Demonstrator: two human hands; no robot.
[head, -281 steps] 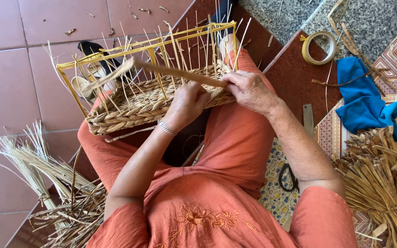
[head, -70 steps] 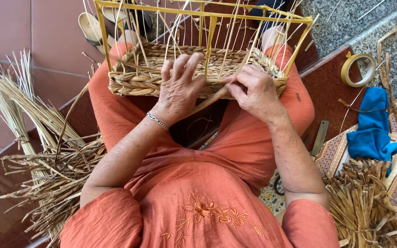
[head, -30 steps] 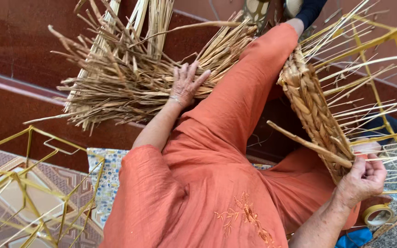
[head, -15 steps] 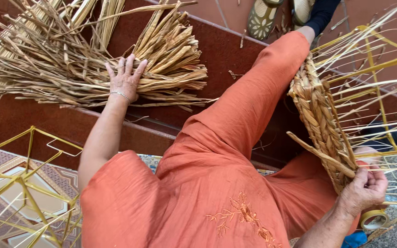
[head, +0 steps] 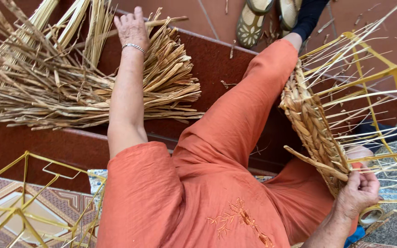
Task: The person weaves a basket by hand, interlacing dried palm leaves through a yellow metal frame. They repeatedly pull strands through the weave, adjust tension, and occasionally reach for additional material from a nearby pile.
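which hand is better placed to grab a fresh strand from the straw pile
Left. The left hand already lies on the straw pile, while the right hand grips the half-woven basket on the far side.

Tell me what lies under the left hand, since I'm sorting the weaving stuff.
The left hand rests on a pile of dried straw spread over the red tiled step. The floor beneath the pile is covered, so anything under the straw cannot be seen.

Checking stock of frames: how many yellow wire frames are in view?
2: one wire frame at right, partly woven, steadied by the right hand; one bare frame at bottom left. More may sit outside the picture.
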